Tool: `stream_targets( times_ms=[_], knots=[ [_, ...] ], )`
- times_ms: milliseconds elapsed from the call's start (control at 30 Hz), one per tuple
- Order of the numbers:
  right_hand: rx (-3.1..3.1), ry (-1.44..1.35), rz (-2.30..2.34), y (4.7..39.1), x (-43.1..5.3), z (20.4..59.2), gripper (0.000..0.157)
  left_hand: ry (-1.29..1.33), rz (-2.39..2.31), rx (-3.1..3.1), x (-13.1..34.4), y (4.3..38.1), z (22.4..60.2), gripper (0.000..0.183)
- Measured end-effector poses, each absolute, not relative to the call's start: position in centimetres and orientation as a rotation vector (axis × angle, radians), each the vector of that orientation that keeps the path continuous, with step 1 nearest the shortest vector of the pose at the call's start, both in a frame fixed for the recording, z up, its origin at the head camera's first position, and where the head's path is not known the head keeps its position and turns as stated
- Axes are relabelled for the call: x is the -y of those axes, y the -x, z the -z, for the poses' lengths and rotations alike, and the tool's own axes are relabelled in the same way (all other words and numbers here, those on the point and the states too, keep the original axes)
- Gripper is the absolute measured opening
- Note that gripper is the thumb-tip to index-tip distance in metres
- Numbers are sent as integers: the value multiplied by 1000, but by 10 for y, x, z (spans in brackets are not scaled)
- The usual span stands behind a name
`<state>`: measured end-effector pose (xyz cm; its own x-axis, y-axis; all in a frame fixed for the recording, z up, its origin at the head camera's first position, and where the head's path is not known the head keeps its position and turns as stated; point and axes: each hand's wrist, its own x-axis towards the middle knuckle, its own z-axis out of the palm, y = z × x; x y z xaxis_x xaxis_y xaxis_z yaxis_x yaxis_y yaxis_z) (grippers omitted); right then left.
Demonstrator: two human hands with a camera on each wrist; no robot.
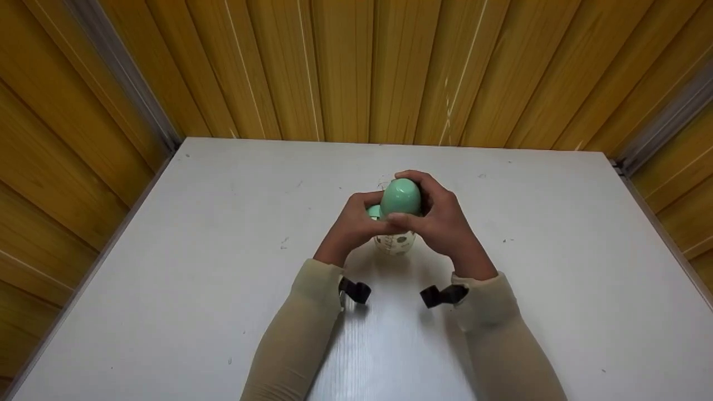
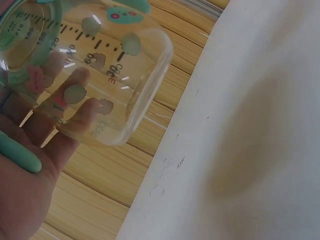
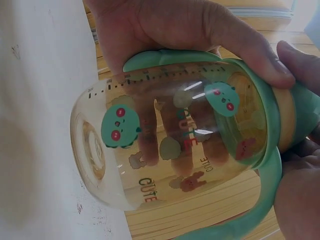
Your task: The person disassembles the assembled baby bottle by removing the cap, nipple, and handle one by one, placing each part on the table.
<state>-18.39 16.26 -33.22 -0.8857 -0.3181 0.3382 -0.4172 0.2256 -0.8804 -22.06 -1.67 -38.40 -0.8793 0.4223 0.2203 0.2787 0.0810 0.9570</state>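
A clear baby bottle with a glossy green cap is held above the table, its cap tilted toward the head camera. My left hand grips the bottle's body; its fingers show through the clear wall in both wrist views. Around the cap curl the fingers and thumb of my right hand. Cartoon prints and a measuring scale mark the bottle. A green handle curves off the collar in the right wrist view. The cap's far side is hidden by the right hand.
A white table with small dark scuffs lies beneath the hands. Yellow wood-look panels rise behind it and at both sides. Black wrist mounts stick out from both beige sleeves.
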Motion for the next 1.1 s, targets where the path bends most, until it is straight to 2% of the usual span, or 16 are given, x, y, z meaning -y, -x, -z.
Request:
stream_targets(
  times_ms=[600,1100],
  knots=[
    [2348,-815,-1832,184,-165,331,61,-777,-1925,-2168,18,222,385,33],
    [2376,-832,-1880,185,-170,331,62,-775,-1901,-2139,20,220,381,37]
  ],
)
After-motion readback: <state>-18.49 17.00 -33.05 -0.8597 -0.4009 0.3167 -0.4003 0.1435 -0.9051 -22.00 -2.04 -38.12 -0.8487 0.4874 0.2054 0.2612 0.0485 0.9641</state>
